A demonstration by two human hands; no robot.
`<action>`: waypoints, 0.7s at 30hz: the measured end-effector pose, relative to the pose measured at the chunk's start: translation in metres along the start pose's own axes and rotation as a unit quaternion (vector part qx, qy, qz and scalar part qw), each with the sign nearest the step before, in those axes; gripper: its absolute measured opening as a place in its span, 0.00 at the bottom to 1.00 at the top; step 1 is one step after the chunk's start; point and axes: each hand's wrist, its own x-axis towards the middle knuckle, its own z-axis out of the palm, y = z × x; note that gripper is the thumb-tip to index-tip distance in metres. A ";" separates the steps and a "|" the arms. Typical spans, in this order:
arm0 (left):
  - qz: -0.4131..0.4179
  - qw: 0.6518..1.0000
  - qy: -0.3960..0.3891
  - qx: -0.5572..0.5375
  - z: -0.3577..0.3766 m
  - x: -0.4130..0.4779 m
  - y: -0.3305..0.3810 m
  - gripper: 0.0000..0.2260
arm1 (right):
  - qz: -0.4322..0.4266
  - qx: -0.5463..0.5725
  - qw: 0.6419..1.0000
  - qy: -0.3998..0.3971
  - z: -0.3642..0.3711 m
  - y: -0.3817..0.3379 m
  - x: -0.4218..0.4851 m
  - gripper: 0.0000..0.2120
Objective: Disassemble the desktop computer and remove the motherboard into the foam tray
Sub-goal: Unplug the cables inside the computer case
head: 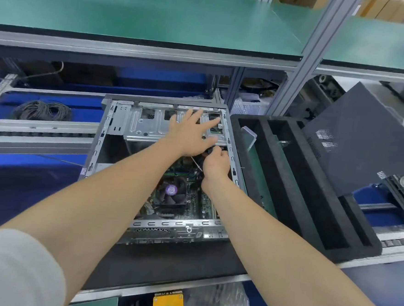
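case (167,223) lies open; left hand (190,131) grip spread flat on drive cage (147,127), right hand (215,164) grip curled among cables (196,162) (hold unclear).

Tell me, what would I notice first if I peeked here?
The open computer case in the middle, with two bare arms reaching in: the left hand spread flat on the metal bracket at the far end, the right hand dipping among the cables beside it. Beside the case, on the right, sits a black foam tray.

Open desktop computer (116,132), motherboard (193,200) inside, beside black foam tray (313,184)
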 end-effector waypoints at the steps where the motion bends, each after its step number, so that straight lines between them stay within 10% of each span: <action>1: -0.003 1.000 -0.029 0.009 0.009 0.003 -0.001 0.27 | -0.001 -0.007 1.000 0.000 -0.001 0.000 0.001 0.22; 21: 0.002 0.998 -0.017 -0.063 0.010 0.000 -0.006 0.23 | 0.097 0.109 0.987 -0.069 -0.019 0.006 -0.022 0.18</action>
